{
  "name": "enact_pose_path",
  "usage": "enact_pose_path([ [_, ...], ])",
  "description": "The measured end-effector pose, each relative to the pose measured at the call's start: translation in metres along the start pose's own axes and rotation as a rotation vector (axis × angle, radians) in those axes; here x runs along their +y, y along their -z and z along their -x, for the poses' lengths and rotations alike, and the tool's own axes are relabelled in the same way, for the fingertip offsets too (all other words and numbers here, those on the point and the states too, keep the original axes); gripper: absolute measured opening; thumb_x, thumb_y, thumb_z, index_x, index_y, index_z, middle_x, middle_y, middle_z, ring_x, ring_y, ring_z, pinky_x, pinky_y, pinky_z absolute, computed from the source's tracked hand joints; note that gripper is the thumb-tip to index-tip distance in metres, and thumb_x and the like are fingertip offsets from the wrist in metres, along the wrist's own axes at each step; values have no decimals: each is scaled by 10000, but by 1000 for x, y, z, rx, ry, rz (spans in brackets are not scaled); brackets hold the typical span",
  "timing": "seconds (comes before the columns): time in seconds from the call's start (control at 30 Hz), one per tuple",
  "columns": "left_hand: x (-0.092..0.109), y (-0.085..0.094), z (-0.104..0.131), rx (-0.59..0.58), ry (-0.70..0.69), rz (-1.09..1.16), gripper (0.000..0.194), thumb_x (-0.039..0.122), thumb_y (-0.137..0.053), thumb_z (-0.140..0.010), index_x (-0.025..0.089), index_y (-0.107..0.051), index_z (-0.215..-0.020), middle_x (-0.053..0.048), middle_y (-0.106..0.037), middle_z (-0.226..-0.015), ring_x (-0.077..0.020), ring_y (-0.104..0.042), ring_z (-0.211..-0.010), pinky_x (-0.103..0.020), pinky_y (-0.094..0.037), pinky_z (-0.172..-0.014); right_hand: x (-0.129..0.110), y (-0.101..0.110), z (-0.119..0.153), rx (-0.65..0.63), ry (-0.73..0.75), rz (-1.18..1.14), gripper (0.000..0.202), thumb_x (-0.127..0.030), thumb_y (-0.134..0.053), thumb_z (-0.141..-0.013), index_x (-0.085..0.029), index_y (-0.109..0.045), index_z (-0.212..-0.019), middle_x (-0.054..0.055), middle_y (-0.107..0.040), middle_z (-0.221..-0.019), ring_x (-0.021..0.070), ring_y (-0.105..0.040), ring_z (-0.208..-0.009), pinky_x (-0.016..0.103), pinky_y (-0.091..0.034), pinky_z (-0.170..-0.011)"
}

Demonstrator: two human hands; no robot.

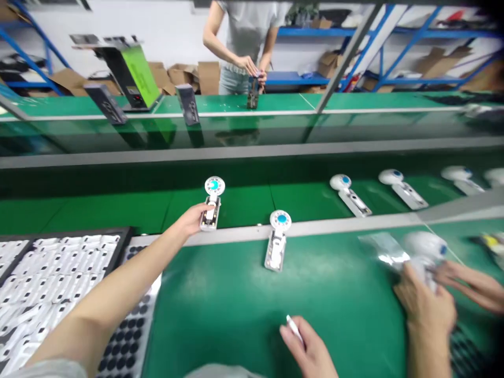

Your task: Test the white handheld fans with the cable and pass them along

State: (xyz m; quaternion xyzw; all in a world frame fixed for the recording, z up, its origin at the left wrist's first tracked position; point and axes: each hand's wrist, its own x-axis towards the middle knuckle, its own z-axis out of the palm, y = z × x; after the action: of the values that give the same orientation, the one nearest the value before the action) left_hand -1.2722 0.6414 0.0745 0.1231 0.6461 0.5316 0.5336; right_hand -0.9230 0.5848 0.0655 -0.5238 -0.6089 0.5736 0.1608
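A long green table (220, 294) runs across the room, with a belt (118, 210) just beyond its grey rail. Across it a person (244, 37) stands working at a dark part. Left of the wearer sits a tray (59, 273) packed with white pieces. More fans (401, 188) lie in a row along the belt to the right, and one fan (276, 241) lies across the rail. At the right edge a co-worker's hands (429, 299) fuss with another white unit, blurred. The left hand (192, 218) is stretched out to the belt, fingers closed around the handle of a small white fan (211, 203) with its round head pointing away. It looks light, rigid plastic with an open back, so the handle sides seem the safest hold. The right hand (311, 349) rests near the table's front edge, pinching a small white piece (293, 325)
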Motion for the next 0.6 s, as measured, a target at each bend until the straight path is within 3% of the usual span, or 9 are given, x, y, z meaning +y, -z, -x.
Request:
enact_pose_path([
  [0.13, -66, -48, 87, -288, 211, 80, 239, 205, -643, -639, 107, -551, -837, -13, -547, -638, -88, -474, -501, -198, -349, -475, -1, 2, 8, 97, -78, -21, 278, -438, -606, -637, -210, -447, -655, -62, -300, -508, 94, -309, -465, 236, -299, -444],
  [0.27, -105, -78, 156, -482, 340, 12, 327, 177, -660, -609, 120, -552, -913, -30, -575, -769, -96, -488, -600, -208, -352, -543, -12, 0, 16, 156, -30, -121, 325, -379, -642, -621, -194, -398, -734, -98, -229, -528, 69, -217, -473, 199, -226, -444],
  [0.43, -112, -86, 199, -633, 348, 1, 367, 169, -645, -637, 139, -546, -988, -23, -552, -832, -102, -473, -677, -220, -362, -602, -20, 0, 15, 231, 35, -282, 373, -294, -694, -588, -194, -348, -687, -109, -240, -530, 52, -250, -470, 179, -255, -463],
  [0.6, -104, -79, 215, -671, 305, 23, 446, 120, -665, -634, 157, -525, -1057, -37, -558, -927, -114, -506, -786, -206, -403, -661, -14, 7, 12, 122, 6, -446, 379, -369, -684, -623, -191, -354, -679, -105, -229, -524, 46, -211, -447, 175, -189, -417],
])
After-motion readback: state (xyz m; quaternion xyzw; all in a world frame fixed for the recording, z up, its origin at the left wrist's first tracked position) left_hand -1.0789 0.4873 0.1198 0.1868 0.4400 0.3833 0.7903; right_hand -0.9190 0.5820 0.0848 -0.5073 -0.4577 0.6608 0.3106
